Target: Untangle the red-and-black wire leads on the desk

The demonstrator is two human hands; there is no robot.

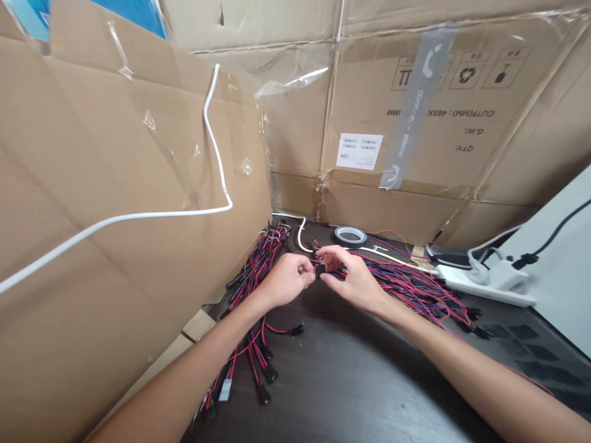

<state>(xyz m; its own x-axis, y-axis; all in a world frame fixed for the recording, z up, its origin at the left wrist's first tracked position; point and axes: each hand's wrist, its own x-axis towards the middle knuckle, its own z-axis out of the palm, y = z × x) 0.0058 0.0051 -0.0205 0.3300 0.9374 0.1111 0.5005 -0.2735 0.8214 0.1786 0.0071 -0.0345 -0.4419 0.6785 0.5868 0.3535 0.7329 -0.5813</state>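
Observation:
My left hand (290, 280) is closed, thumb and forefinger pinching a small black piece (319, 271) that looks like a patch of tape. My right hand (353, 278) curves around the other side of it, thumb tip close to the piece and forefinger apart above. Whether the right thumb presses on the piece is hard to tell. Thin wires pass behind the fingers. To the left of my left hand lies a bundle of red, black and blue wires (249, 289) with black connectors. A second wire bundle (401, 286) spreads out beyond my right hand.
A tape roll (351, 236) lies behind my hands. On the right, a white power strip (484, 286) holds plugs, near several flat black patches (524, 332) on the dark table (332, 369). Cardboard walls (295, 135) stand left and behind; a white cable (138, 215) crosses the left one.

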